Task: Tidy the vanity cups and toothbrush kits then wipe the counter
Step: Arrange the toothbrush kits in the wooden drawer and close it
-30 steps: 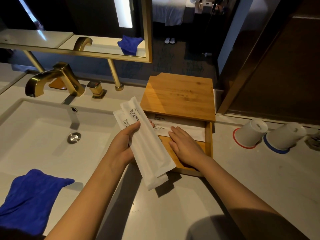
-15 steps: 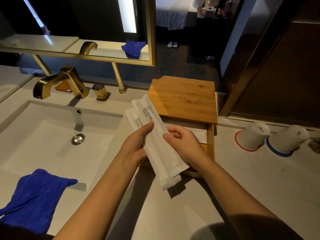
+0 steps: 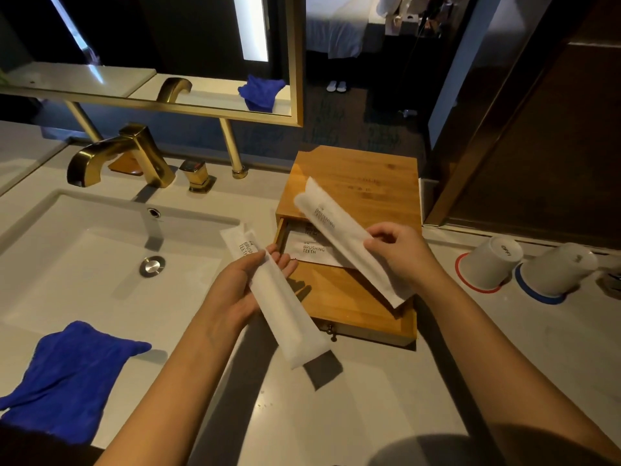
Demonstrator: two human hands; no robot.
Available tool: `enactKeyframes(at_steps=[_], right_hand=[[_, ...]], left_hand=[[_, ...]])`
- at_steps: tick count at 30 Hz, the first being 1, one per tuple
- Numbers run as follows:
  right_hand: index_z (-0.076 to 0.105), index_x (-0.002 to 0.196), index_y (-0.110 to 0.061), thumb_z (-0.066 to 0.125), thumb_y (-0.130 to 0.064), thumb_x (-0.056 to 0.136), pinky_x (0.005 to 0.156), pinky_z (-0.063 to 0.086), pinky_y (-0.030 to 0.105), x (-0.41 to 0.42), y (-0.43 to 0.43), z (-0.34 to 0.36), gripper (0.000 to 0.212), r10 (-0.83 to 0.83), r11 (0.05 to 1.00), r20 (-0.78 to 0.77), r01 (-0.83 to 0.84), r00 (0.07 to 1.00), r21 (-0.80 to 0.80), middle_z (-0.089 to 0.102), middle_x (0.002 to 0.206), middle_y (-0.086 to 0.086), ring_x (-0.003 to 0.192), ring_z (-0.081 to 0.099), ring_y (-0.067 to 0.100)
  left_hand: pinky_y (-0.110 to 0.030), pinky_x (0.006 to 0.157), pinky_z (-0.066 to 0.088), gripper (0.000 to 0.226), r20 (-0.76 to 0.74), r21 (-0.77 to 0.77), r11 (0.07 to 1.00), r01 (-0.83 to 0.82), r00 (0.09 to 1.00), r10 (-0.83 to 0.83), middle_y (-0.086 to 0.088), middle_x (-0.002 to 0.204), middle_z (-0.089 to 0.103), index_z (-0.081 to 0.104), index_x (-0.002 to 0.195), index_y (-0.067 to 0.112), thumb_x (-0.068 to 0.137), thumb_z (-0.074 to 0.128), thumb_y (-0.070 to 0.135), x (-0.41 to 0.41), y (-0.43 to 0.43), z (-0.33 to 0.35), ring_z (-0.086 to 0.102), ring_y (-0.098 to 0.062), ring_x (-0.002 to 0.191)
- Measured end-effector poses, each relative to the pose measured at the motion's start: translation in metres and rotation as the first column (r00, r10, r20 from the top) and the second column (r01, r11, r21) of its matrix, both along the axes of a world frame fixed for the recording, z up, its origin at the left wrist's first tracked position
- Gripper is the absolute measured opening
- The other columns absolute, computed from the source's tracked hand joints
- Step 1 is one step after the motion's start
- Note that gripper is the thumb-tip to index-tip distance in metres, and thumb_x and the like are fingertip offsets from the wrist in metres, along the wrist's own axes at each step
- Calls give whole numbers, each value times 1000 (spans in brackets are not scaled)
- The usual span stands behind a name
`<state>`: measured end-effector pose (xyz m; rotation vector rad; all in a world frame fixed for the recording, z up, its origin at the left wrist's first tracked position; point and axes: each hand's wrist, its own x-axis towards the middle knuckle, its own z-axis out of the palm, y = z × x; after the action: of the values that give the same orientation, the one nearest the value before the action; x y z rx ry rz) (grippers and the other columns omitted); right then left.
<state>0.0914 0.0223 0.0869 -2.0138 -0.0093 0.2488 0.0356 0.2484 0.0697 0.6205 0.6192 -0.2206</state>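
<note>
My left hand [image 3: 242,294] holds one white toothbrush kit [image 3: 282,311] over the counter edge beside the sink. My right hand [image 3: 400,250] grips a second white toothbrush kit [image 3: 339,227] above the open drawer of the wooden box [image 3: 356,183]. More kits marked "BRUSHING TEETH" [image 3: 312,250] lie inside the drawer. Two white vanity cups stand upside down at the right: one [image 3: 490,267] on a red ring, the other [image 3: 557,270] on a blue ring. A blue cloth [image 3: 67,375] lies on the sink's front left rim.
A white sink basin [image 3: 84,264] with a gold faucet [image 3: 121,156] fills the left. A gold-framed mirror [image 3: 295,62] stands behind it on gold posts. The grey counter [image 3: 369,398] runs from the box toward me. A dark wooden door [image 3: 537,146] stands at the right.
The two kits, held together in my left hand, are now split: my right hand took the upper one and moved it right over the drawer.
</note>
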Motion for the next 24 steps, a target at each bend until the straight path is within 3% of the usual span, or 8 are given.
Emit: enactKeyframes(at_steps=[2, 4, 6, 9, 11, 18, 24], right_hand=[[65, 98, -28, 57, -15, 91, 61, 42, 14, 1, -1, -7, 17, 116, 981, -22, -118, 993, -151, 62, 98, -12, 85, 57, 7], [65, 112, -20, 55, -14, 92, 75, 42, 20, 1, 1, -17, 23, 210, 917, -11, -201, 978, -346, 62, 110, -6, 96, 56, 11], [65, 115, -16, 55, -13, 92, 74, 43, 19, 1, 6, -25, 25, 286, 865, -34, -273, 958, -421, 62, 113, -1, 97, 56, 12], [68, 108, -17, 55, -11, 91, 68, 43, 19, 0, 13, -36, 22, 370, 822, -78, -365, 926, -436, 65, 104, 1, 90, 57, 14], [68, 107, -14, 54, -10, 91, 75, 45, 25, 2, 17, -45, 22, 323, 827, -44, -305, 945, -473, 67, 107, 5, 95, 59, 19], [67, 104, -10, 52, -10, 92, 82, 38, 23, -1, 27, -69, 19, 128, 865, 166, -28, 978, -501, 64, 111, 9, 105, 54, 21], [67, 101, -14, 55, -14, 92, 93, 39, 30, -3, 31, -79, 15, 71, 814, 248, 87, 966, -574, 60, 113, 5, 111, 48, 23]], left_hand=[[-46, 86, 53, 20, 2, 15, 1000, -18, 1000, 18, -18, 94, 73, 57, 106, 3, 86, 57, 6, -2, 5, -2, 70, -30, 93], [-44, 85, 53, 13, 17, 44, 998, -35, 999, 35, -15, 87, 76, 59, 97, 5, 84, 60, 9, -3, 7, -4, 72, -27, 86], [-44, 82, 55, 6, 31, 62, 996, -58, 998, 56, -13, 82, 76, 60, 88, 5, 84, 61, 9, -3, 9, -5, 73, -25, 78], [-42, 58, 60, 6, 39, 46, 998, -48, 998, 46, -14, 76, 75, 60, 86, 2, 85, 60, 8, -3, 8, -4, 72, -24, 67], [-43, 54, 59, 8, 41, 38, 999, -37, 999, 35, -14, 75, 75, 60, 89, 2, 85, 61, 9, -5, 7, -4, 72, -24, 67], [-49, 78, 57, 23, 25, 90, 994, -63, 998, 61, -14, 79, 75, 57, 102, 8, 81, 66, 12, -3, 8, -8, 70, -26, 88], [-49, 73, 57, 23, 29, 95, 994, -52, 998, 50, -13, 95, 70, 56, 104, 11, 83, 64, 13, 1, 5, -7, 67, -24, 96]])
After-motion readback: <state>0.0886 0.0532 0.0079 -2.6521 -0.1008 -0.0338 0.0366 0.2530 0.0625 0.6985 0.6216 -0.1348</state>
